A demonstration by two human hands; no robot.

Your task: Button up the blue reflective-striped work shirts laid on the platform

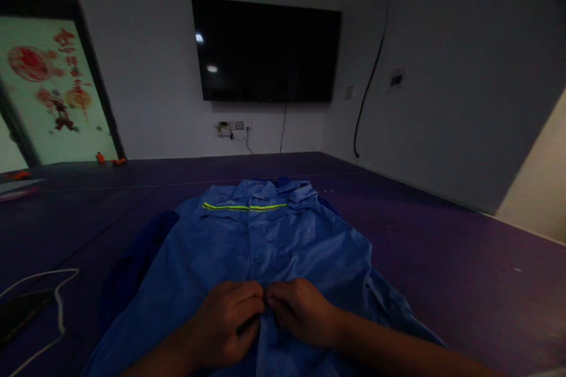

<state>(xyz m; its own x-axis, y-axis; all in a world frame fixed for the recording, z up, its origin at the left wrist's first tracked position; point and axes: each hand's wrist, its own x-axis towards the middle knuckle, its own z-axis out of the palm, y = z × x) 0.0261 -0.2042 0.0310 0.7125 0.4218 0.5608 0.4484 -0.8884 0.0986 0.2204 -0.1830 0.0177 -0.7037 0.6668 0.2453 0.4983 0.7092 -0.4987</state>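
A blue long-sleeved work shirt (212, 241) lies spread out, collar away from me, with a yellow-green stripe across the chest. Its front placket runs down the middle, and a button (258, 258) shows above my hands. My left hand (230, 318) is closed on the placket edge, thumb and fingers pinched. Close against it, my right hand (303, 312) pinches the same strip of cloth from the other side. The fingertips nearly meet, and whatever small part sits between them is hidden. Darker blue cloth (137, 259) shows beneath the shirt on the left.
The shirt rests on a purple surface (442, 259). At the lower left lie a white cable (61, 312) and a dark flat object (24, 312). Small orange items (101, 157) sit by the decorated glass door (57, 82). A television (269, 53) hangs on the far wall.
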